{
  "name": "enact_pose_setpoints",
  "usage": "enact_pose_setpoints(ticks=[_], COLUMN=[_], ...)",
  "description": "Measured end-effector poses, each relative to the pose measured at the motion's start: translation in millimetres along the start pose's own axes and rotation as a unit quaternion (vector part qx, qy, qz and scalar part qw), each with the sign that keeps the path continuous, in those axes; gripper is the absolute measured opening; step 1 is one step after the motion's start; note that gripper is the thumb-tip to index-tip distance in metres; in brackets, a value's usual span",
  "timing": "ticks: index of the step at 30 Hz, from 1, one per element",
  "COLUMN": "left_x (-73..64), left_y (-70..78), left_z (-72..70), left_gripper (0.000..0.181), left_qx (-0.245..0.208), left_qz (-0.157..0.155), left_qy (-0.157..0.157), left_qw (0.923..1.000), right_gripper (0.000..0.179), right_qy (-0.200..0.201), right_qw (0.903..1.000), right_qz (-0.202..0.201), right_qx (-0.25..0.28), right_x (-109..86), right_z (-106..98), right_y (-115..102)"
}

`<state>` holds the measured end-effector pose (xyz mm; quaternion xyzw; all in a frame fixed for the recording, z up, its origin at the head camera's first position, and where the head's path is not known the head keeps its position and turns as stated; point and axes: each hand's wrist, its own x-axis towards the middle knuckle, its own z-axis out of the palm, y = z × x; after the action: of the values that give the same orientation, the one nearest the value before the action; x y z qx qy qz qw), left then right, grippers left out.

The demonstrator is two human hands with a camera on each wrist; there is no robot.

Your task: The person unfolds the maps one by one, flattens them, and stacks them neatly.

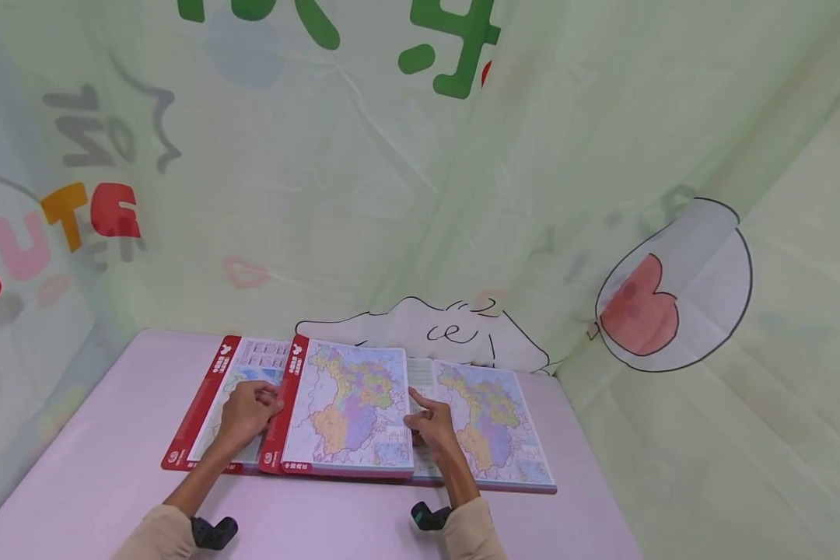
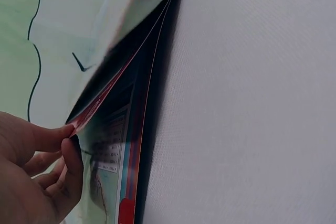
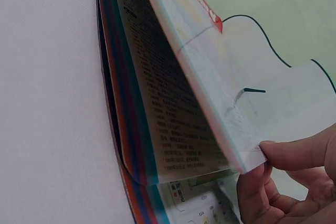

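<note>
A printed map point(image 1: 350, 404) with a red strip down its left side is held slightly raised at the middle of the table. My left hand point(image 1: 248, 408) pinches its left edge between thumb and fingers, as the left wrist view also shows. At the opposite edge, my right hand point(image 1: 434, 424) pinches the map. In the right wrist view, thumb and fingers grip a corner of the map point(image 3: 210, 93). Beneath lie layered sheets with colored edges point(image 3: 128, 103) and a page of small text point(image 3: 168, 114).
A second red-edged map sheet point(image 1: 199, 412) lies under the left side, and another map point(image 1: 490, 420) lies to the right. The pinkish table point(image 1: 98, 451) ends at a printed curtain point(image 1: 364, 194) behind. Dark wrist devices point(image 1: 213, 533) sit on both wrists.
</note>
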<state>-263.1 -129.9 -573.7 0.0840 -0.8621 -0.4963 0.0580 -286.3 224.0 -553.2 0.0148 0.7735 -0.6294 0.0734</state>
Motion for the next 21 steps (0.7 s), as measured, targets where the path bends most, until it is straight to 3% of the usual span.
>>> enact_pose_setpoints(ticks=[6,12,21], left_x=[-2.1,-5.9,-7.0], left_y=[2.3,0.7,-1.6], left_z=[-1.7,-6.4,-20.6], left_gripper=[0.034,0.034,0.035], left_qx=[0.011,0.007,0.032], left_qz=[0.007,0.014,0.011], left_qy=[-0.002,-0.004,0.022], left_qw=[0.9999,0.9999,0.9992], right_gripper=[0.059,0.056,0.053], right_qy=[0.019,0.008,-0.010], right_qw=[0.9995,0.9988,0.9989], right_qz=[-0.019,-0.039,-0.013], right_qx=[-0.014,-0.027,-0.043], right_x=[-1.6,-2.6,-4.6], right_z=[-2,-7,-24], right_y=[0,-4,-17])
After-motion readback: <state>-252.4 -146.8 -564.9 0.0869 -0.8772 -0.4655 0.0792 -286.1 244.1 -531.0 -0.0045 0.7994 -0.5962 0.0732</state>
